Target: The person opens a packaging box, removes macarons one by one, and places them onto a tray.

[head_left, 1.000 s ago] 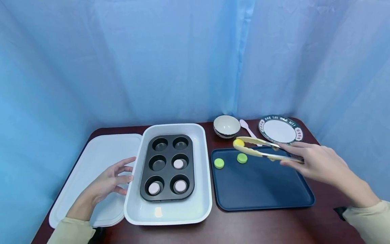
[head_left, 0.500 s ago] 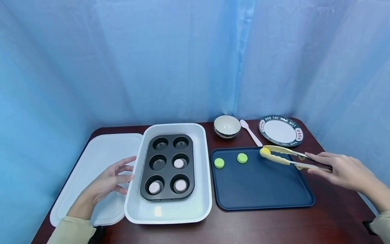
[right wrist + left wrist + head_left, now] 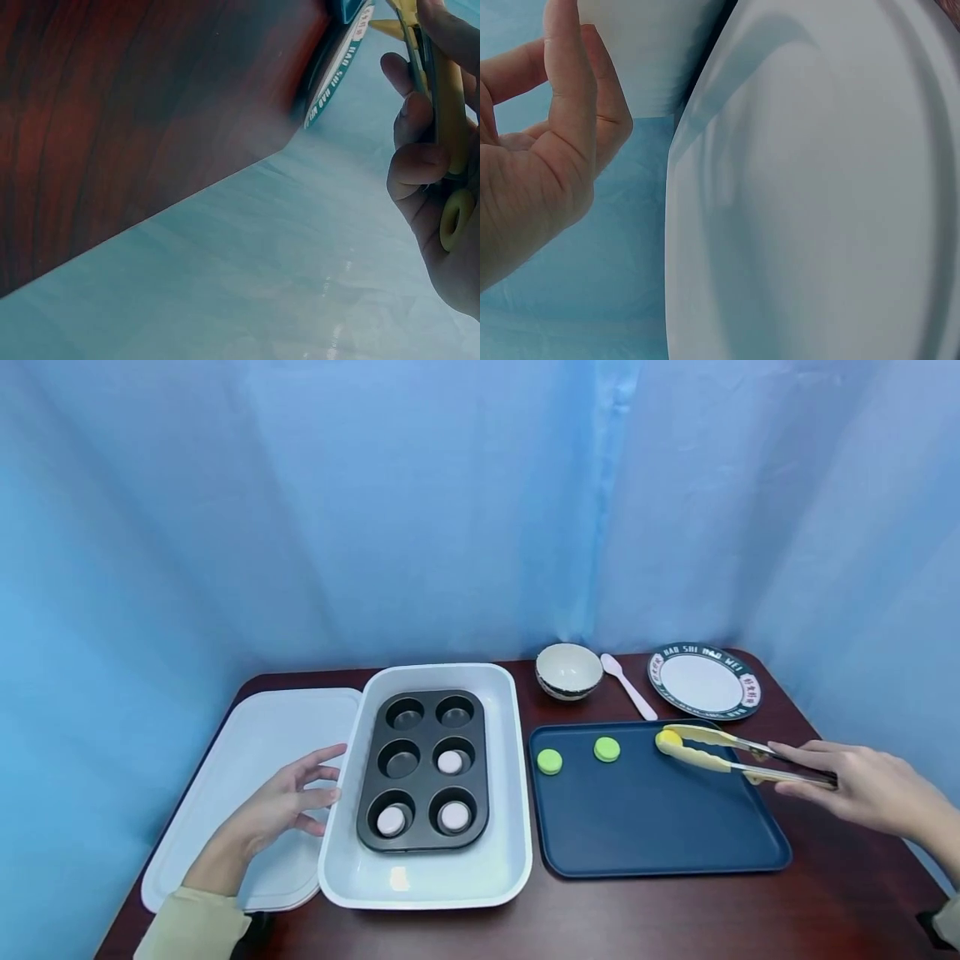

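Right hand [image 3: 873, 783] curled round tongs [image 3: 708, 761], yellow cookie [image 3: 668, 738] between tips, at far side of blue tray [image 3: 660, 827]; left hand [image 3: 281, 802] loosely spread, holding nothing, beside white tub [image 3: 426, 906]. Cookie likely light, perhaps slick or crumbly; best nipped gently across sides.

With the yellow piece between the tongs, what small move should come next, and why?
Probably the right hand should loosen the tongs: they hold the yellow piece low over, or on, the blue tray, roughly in line with two green pieces.
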`<state>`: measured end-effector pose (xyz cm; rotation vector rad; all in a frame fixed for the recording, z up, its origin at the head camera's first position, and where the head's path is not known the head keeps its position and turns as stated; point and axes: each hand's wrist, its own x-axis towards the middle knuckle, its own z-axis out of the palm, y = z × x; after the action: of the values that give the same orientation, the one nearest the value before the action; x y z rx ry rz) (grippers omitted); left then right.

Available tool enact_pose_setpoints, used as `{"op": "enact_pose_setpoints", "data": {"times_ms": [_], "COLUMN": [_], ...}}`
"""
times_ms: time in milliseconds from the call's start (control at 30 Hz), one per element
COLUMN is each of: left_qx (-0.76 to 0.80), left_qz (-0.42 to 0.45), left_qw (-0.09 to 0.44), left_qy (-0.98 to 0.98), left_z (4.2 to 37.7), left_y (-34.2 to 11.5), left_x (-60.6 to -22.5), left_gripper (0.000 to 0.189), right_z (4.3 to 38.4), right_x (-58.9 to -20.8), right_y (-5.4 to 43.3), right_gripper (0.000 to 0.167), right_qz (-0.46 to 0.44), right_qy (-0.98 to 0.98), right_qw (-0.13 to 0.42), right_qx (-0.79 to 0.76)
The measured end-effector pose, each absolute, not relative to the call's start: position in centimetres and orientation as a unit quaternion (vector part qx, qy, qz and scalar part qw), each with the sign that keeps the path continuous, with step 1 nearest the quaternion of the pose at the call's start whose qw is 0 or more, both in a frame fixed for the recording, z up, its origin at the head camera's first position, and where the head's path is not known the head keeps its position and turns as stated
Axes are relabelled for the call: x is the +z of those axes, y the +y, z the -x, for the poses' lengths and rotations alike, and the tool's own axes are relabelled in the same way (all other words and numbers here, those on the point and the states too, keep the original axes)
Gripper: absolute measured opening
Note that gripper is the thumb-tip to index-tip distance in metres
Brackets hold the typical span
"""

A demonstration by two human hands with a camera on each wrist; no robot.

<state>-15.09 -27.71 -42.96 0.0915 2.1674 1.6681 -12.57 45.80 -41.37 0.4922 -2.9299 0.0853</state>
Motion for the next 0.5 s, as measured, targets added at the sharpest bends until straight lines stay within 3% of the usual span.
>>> {"op": "enact_pose_setpoints", "data": {"times_ms": [500], "left_qx": [0.593], "left_qz": [-0.015], "left_qw": [0.202], "left_qy": [0.780], "left_z": [15.09], "left_y": [-27.47], "left_x": [-43.01], "left_gripper": [0.075], "right_z": [12.66], "right_x": [-41.41], "right_y": [46.00], "right_gripper": [0.062], "right_qz": [-0.150], "right_qy": [-0.986], "right_qw": [0.056], "right_qx": [0.054]}}
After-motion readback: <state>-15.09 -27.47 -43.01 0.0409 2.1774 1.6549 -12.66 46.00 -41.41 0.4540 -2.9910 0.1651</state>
